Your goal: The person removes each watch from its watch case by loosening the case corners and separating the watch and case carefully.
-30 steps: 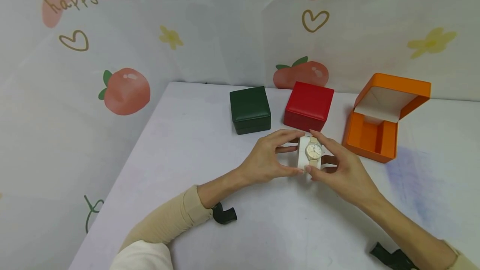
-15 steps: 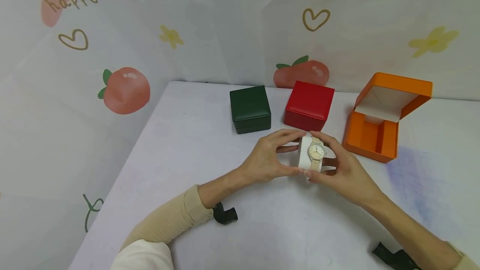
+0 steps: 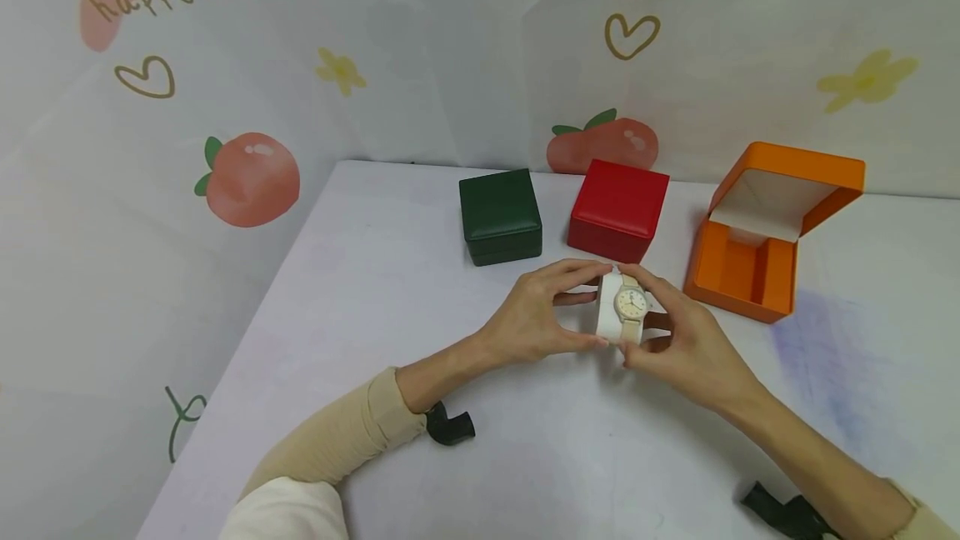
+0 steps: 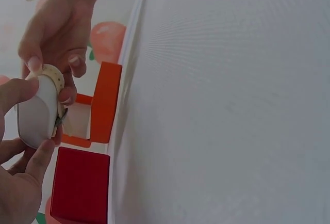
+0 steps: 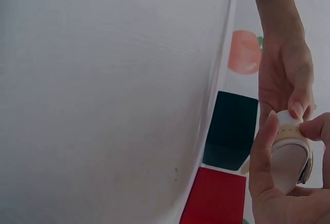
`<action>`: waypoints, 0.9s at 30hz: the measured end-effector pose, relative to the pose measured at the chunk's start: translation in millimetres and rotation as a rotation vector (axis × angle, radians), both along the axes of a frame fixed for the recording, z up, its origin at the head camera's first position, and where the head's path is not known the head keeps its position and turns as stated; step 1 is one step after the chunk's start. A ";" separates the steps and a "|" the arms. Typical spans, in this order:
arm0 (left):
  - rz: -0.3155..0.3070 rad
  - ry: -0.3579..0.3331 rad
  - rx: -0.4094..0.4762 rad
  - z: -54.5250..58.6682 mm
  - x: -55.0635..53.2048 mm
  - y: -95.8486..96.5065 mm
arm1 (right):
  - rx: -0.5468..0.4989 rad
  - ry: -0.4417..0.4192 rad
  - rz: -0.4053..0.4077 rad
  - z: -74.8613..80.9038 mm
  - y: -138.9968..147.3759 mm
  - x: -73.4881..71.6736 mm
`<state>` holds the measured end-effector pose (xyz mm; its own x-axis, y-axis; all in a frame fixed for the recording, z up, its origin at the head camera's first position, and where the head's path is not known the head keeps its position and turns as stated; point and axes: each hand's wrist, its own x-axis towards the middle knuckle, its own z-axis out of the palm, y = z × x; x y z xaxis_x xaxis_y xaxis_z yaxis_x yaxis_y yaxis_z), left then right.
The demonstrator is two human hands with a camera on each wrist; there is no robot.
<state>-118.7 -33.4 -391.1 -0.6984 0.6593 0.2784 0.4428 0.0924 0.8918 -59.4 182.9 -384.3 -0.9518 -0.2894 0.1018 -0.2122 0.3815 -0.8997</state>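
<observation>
In the head view, a watch (image 3: pixel 631 303) with a cream strap and round pale dial sits around a white watch cushion (image 3: pixel 608 311), held just above or on the table; which one I cannot tell. My left hand (image 3: pixel 525 319) grips the cushion's left side between thumb and fingers. From the other side my right hand (image 3: pixel 693 344) pinches the strap edge and cushion end with thumb and forefinger. The left wrist view shows the strap holes (image 4: pixel 53 74) near the right fingers. In the right wrist view the cushion's rounded end (image 5: pixel 287 166) faces the camera.
Behind the hands stand a closed green box (image 3: pixel 501 219) and a closed red box (image 3: pixel 618 211). An orange box (image 3: pixel 742 273) with raised lid and bare compartments is at the right. A white table (image 3: pixel 360 257) meets a printed wall covering. Black curved pieces (image 3: pixel 452 427) show beneath the forearms.
The watch has shifted slightly right, with more of the white cushion showing on its left. My right thumb has moved a little off the strap's lower front. The left hand stays nearly still.
</observation>
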 end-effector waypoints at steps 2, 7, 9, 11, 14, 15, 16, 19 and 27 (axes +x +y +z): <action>0.000 -0.002 0.002 -0.3 -0.2 0.3 | 0.003 -0.006 -0.003 0.0 0.0 -0.3; 0.002 0.006 -0.001 -0.9 -0.6 1.0 | 0.014 -0.016 0.001 0.2 1.3 0.3; -0.002 0.012 0.000 -0.9 -0.5 1.2 | 0.006 -0.013 0.011 0.0 2.2 0.6; -0.008 0.016 0.008 -0.6 -0.2 0.9 | -0.011 -0.020 0.027 -0.3 3.6 0.5; -0.023 0.018 0.023 -0.1 0.0 -0.6 | -0.042 -0.041 0.053 -0.1 6.6 0.6; -0.029 0.016 0.028 0.0 0.1 -1.2 | -0.052 -0.052 0.062 0.2 7.5 0.5; -0.035 0.013 0.032 0.0 0.1 -1.8 | -0.064 -0.064 0.071 0.3 8.4 0.3; -0.042 0.006 0.031 -0.3 0.3 -3.4 | -0.096 -0.089 0.090 0.1 9.5 -0.6; -0.044 -0.059 0.052 -1.4 0.0 -4.6 | -0.086 -0.106 0.066 -0.1 9.2 -1.8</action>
<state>-118.7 -38.0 -392.5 -0.6851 0.6757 0.2723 0.3921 0.0271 0.9195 -61.2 192.1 -384.4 -0.9375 -0.3467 0.0283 -0.1361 0.2907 -0.9471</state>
